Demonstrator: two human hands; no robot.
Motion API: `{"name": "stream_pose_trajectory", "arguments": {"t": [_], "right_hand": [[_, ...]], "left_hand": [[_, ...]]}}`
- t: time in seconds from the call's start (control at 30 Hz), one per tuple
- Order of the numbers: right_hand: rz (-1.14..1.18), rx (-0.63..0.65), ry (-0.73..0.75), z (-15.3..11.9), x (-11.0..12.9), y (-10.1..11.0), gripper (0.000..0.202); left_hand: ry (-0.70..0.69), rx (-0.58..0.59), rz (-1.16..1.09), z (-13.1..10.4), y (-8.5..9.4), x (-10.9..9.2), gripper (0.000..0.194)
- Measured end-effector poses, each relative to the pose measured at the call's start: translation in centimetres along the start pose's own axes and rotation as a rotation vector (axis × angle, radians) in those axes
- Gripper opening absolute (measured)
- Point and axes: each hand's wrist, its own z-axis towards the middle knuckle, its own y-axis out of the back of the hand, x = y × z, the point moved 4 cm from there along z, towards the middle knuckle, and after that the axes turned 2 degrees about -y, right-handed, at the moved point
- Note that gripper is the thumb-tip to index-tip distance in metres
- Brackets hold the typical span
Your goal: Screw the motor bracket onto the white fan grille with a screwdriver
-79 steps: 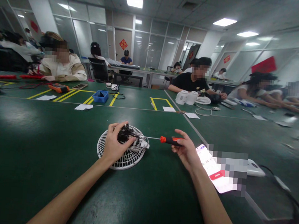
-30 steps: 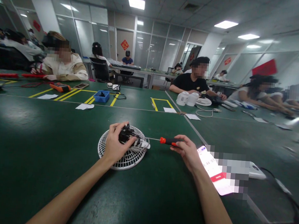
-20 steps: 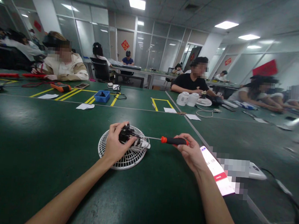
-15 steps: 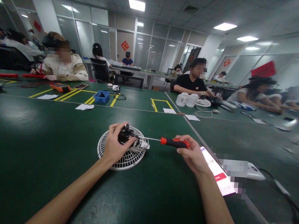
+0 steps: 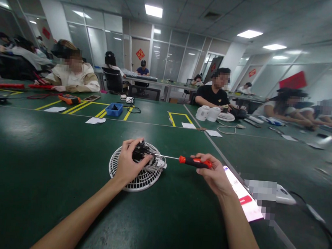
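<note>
A round white fan grille (image 5: 141, 184) lies on the green table (image 5: 152, 227). Over it, my left hand (image 5: 130, 162) grips a black motor part (image 5: 141, 150) with pale wires (image 5: 154, 164) bundled at its right side. My right hand (image 5: 214, 172) holds a red and black screwdriver (image 5: 194, 162) level, its shaft pointing left. The screwdriver tip reaches the black part near my left thumb; the exact contact point is too small to make out.
A lit phone (image 5: 246, 198) lies right of my right hand, with a white device (image 5: 285, 195) and cable beyond. Farther off are a blue tray (image 5: 114, 109), white cups (image 5: 203, 113), paper slips and an orange meter (image 5: 69, 99). Several people sit around the tables.
The whole view has shifted slightly downward in the frame. My right hand has turned a little on the screwdriver handle; my left hand keeps its hold on the black part.
</note>
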Motion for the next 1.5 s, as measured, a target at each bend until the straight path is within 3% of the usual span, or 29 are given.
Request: {"name": "stream_pose_trajectory", "arguments": {"t": [0.2, 0.43, 0.63, 0.87, 1.23, 1.5], "right_hand": [[-0.009, -0.024, -0.129, 0.2, -1.0, -0.2, 0.033], [0.007, -0.121, -0.166, 0.8, -2.3, -0.3, 0.037], [-0.01, -0.146, -0.155, 0.4, -1.8, -1.1, 0.027], [-0.003, -0.179, -0.156, 0.6, -1.6, -0.6, 0.027], [0.148, -0.379, -0.067, 1.0, -1.2, 0.1, 0.04], [-0.004, -0.276, -0.104, 2.8, -2.4, -3.2, 0.056]], "left_hand": [[0.003, -0.019, -0.007, 0.0, 0.1, 0.0, 0.058], [0.002, -0.003, 0.0, 0.0, 0.1, -0.2, 0.057], [-0.001, 0.0, 0.001, 0.1, 0.0, -0.3, 0.056], [0.006, 0.009, -0.001, 0.1, 0.0, -0.4, 0.055], [-0.025, 0.011, 0.007, 0.2, 0.1, -0.5, 0.056], [-0.082, 0.013, 0.022, 0.2, 0.1, -0.8, 0.054]]}}
